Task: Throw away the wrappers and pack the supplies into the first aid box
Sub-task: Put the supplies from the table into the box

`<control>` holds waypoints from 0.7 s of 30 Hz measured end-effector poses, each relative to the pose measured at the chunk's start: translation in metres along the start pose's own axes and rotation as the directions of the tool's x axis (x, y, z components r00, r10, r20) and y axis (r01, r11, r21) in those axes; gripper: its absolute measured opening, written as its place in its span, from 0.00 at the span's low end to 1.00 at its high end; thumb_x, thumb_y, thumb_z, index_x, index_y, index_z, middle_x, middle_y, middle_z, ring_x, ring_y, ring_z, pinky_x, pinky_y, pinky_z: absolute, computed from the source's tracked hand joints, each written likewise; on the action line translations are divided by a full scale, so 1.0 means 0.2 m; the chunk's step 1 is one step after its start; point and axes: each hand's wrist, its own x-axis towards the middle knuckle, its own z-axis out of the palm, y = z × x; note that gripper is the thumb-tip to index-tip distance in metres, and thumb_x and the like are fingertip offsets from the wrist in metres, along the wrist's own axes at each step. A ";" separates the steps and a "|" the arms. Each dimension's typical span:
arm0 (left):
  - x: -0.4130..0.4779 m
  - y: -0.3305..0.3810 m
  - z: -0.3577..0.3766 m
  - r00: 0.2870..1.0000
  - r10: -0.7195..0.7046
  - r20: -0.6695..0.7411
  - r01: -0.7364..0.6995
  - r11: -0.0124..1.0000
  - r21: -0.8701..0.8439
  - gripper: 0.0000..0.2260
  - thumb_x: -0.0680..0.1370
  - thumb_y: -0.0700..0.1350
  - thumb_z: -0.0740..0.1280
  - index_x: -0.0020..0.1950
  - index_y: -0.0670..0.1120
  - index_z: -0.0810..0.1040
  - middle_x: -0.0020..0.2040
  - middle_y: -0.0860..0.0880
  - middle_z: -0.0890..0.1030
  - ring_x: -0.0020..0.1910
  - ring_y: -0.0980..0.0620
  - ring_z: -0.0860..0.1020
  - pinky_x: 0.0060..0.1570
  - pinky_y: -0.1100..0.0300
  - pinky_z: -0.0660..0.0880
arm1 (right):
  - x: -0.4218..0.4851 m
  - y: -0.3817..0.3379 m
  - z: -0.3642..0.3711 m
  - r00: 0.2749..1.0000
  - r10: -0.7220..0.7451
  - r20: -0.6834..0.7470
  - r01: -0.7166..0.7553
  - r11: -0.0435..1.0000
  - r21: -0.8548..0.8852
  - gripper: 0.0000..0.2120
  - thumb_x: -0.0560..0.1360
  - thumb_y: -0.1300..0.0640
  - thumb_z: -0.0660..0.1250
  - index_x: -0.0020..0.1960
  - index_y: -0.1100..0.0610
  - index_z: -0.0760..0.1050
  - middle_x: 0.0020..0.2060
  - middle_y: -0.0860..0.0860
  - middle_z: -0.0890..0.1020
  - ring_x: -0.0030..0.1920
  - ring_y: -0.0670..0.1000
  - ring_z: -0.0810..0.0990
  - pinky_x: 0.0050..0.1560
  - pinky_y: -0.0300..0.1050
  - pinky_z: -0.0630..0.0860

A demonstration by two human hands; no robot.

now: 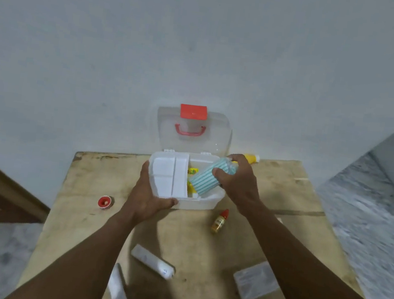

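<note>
Both: left (147,200) box (199,203), right (239,181) perhaps bandage (206,178).

Head view: one wide-angle camera, worn on the person's head, set above the near edge of the worktop (90,174). Faces forward and down, towards the wall (203,39) behind the worktop's far edge. Forearms (96,248) enter from the bottom, left and right, and meet at the first aid box (199,202), near and centre-frame. Worktop fills the lower half; wall the upper half. Floor (368,205) shows on both sides.
</note>
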 end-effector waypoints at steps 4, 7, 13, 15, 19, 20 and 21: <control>0.01 0.01 -0.01 1.000 -0.015 0.004 0.015 0.999 0.037 0.47 0.60 0.47 0.80 0.72 0.52 0.57 0.61 0.58 0.71 0.57 0.64 0.72 0.47 0.73 0.70 | 0.04 0.06 -0.06 0.985 -0.070 0.158 0.093 0.985 -0.143 0.20 0.66 0.55 0.79 0.54 0.55 0.75 0.45 0.50 0.80 0.44 0.53 0.77 0.44 0.43 0.71; 0.01 0.01 0.00 1.000 -0.013 0.015 0.012 0.998 0.057 0.47 0.60 0.48 0.80 0.72 0.53 0.57 0.63 0.57 0.69 0.60 0.65 0.71 0.48 0.71 0.70 | 0.08 0.09 -0.11 0.959 -0.095 0.266 0.173 0.942 -0.287 0.22 0.63 0.53 0.80 0.52 0.54 0.75 0.42 0.49 0.79 0.43 0.52 0.75 0.41 0.41 0.66; 0.02 0.00 -0.01 1.000 -0.009 0.020 0.008 0.999 0.049 0.47 0.60 0.50 0.81 0.72 0.54 0.57 0.63 0.59 0.70 0.61 0.63 0.71 0.54 0.63 0.75 | 0.16 0.09 -0.10 0.921 -0.143 0.364 0.276 0.897 -0.345 0.18 0.62 0.59 0.78 0.47 0.52 0.74 0.38 0.52 0.78 0.41 0.53 0.72 0.33 0.38 0.65; 0.03 -0.01 -0.01 0.999 -0.001 0.033 0.000 0.999 0.042 0.46 0.61 0.49 0.81 0.71 0.54 0.58 0.64 0.58 0.70 0.61 0.63 0.71 0.56 0.61 0.76 | 0.16 0.08 -0.08 0.924 -0.148 0.354 0.278 0.893 -0.353 0.16 0.62 0.60 0.76 0.47 0.52 0.75 0.36 0.51 0.76 0.40 0.53 0.71 0.35 0.41 0.65; 0.02 0.00 -0.01 0.999 -0.010 0.035 0.010 1.000 0.014 0.46 0.61 0.47 0.81 0.72 0.54 0.58 0.63 0.59 0.71 0.60 0.66 0.72 0.54 0.64 0.75 | 0.14 0.08 -0.02 0.922 -0.161 0.353 0.316 0.838 -0.444 0.16 0.63 0.57 0.76 0.50 0.53 0.78 0.41 0.54 0.81 0.41 0.54 0.76 0.44 0.44 0.70; 0.02 0.00 -0.01 1.000 -0.012 0.028 0.012 1.000 0.005 0.46 0.61 0.47 0.81 0.72 0.54 0.58 0.63 0.59 0.71 0.60 0.66 0.72 0.53 0.65 0.75 | 0.14 0.07 -0.01 0.920 -0.155 0.359 0.314 0.840 -0.442 0.16 0.64 0.58 0.76 0.50 0.53 0.78 0.42 0.54 0.81 0.42 0.54 0.76 0.42 0.43 0.69; 0.02 0.00 -0.01 1.000 -0.009 0.024 0.008 1.000 0.003 0.46 0.61 0.47 0.81 0.72 0.54 0.58 0.63 0.59 0.71 0.60 0.66 0.72 0.53 0.65 0.75 | 0.15 0.07 0.01 0.918 -0.148 0.367 0.313 0.839 -0.444 0.15 0.65 0.60 0.75 0.50 0.54 0.78 0.43 0.54 0.82 0.43 0.53 0.76 0.41 0.42 0.67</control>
